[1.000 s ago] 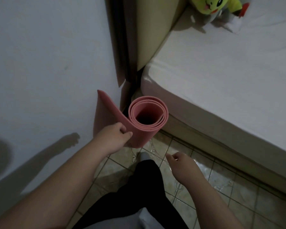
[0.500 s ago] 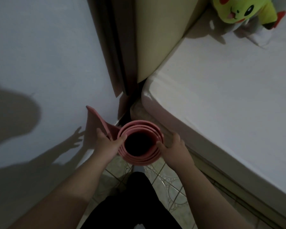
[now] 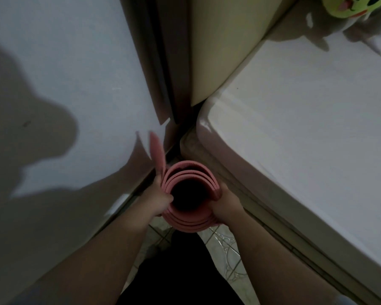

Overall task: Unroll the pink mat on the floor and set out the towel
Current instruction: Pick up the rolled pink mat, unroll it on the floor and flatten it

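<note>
The rolled pink mat stands upright in the narrow gap between the wall and the bed, its open end facing me. A loose flap of it sticks up on the left. My left hand grips the roll's left side with the thumb hooked over the rim. My right hand clasps the right side. No towel is visible.
A white wall runs close on the left. The bed with a white sheet fills the right, with a cream headboard behind. A yellow-green plush toy lies at the top right. Patterned floor tiles and my dark trouser leg lie below.
My right hand came from hanging free over the floor to clasp the roll's right side. Both hands now hold the mat, and the view has tipped to look straight down into it.
</note>
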The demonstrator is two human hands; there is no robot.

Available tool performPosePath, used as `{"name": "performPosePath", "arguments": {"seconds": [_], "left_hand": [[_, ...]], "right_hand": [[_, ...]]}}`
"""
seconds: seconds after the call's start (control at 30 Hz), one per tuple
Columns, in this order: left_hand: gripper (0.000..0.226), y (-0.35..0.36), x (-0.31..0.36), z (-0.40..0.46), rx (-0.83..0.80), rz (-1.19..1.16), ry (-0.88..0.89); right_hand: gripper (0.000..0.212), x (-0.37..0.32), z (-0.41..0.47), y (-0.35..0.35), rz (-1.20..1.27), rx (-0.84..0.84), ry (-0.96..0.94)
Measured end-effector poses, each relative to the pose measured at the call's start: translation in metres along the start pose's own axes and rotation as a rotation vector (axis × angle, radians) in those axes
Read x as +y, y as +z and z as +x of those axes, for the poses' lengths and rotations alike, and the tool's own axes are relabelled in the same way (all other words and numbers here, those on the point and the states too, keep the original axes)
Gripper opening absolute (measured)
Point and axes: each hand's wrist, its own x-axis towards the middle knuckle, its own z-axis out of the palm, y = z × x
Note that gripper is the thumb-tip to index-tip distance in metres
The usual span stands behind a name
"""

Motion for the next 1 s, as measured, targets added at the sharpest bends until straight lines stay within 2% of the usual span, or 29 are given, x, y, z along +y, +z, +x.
{"name": "performPosePath", "arguments": {"seconds": [0.13,0.2,0.43,0.6,0.73,0.93,1.0], "left_hand": [[0.078,0.0,0.006,-0.019,-0.042,0.154,0.027],[0.074,-0.001,0.007,-0.033,-0.059,0.179,0.098],[0.065,-0.004,-0.003,-0.086,-0.1,0.226,0.159],[0.066,-0.001,-0.027,-0.143,-0.096,0.246,0.258],[0.058,0.005,-0.052,-0.196,-0.085,0.278,0.33],[0.067,0.025,-0.088,-0.272,-0.105,0.298,0.406],[0.056,0.039,-0.1,-0.298,-0.13,0.3,0.426]], "right_hand": [[0.065,0.011,-0.009,0.001,0.019,0.023,-0.026],[0.064,0.018,-0.017,0.002,0.046,0.038,-0.04],[0.063,0.043,-0.071,0.019,0.149,0.138,-0.069],[0.065,0.075,-0.132,0.041,0.225,0.218,-0.097],[0.066,0.106,-0.19,0.063,0.315,0.281,-0.133],[0.062,0.158,-0.272,0.084,0.375,0.31,-0.14],[0.064,0.18,-0.295,0.09,0.387,0.328,-0.136]]}}
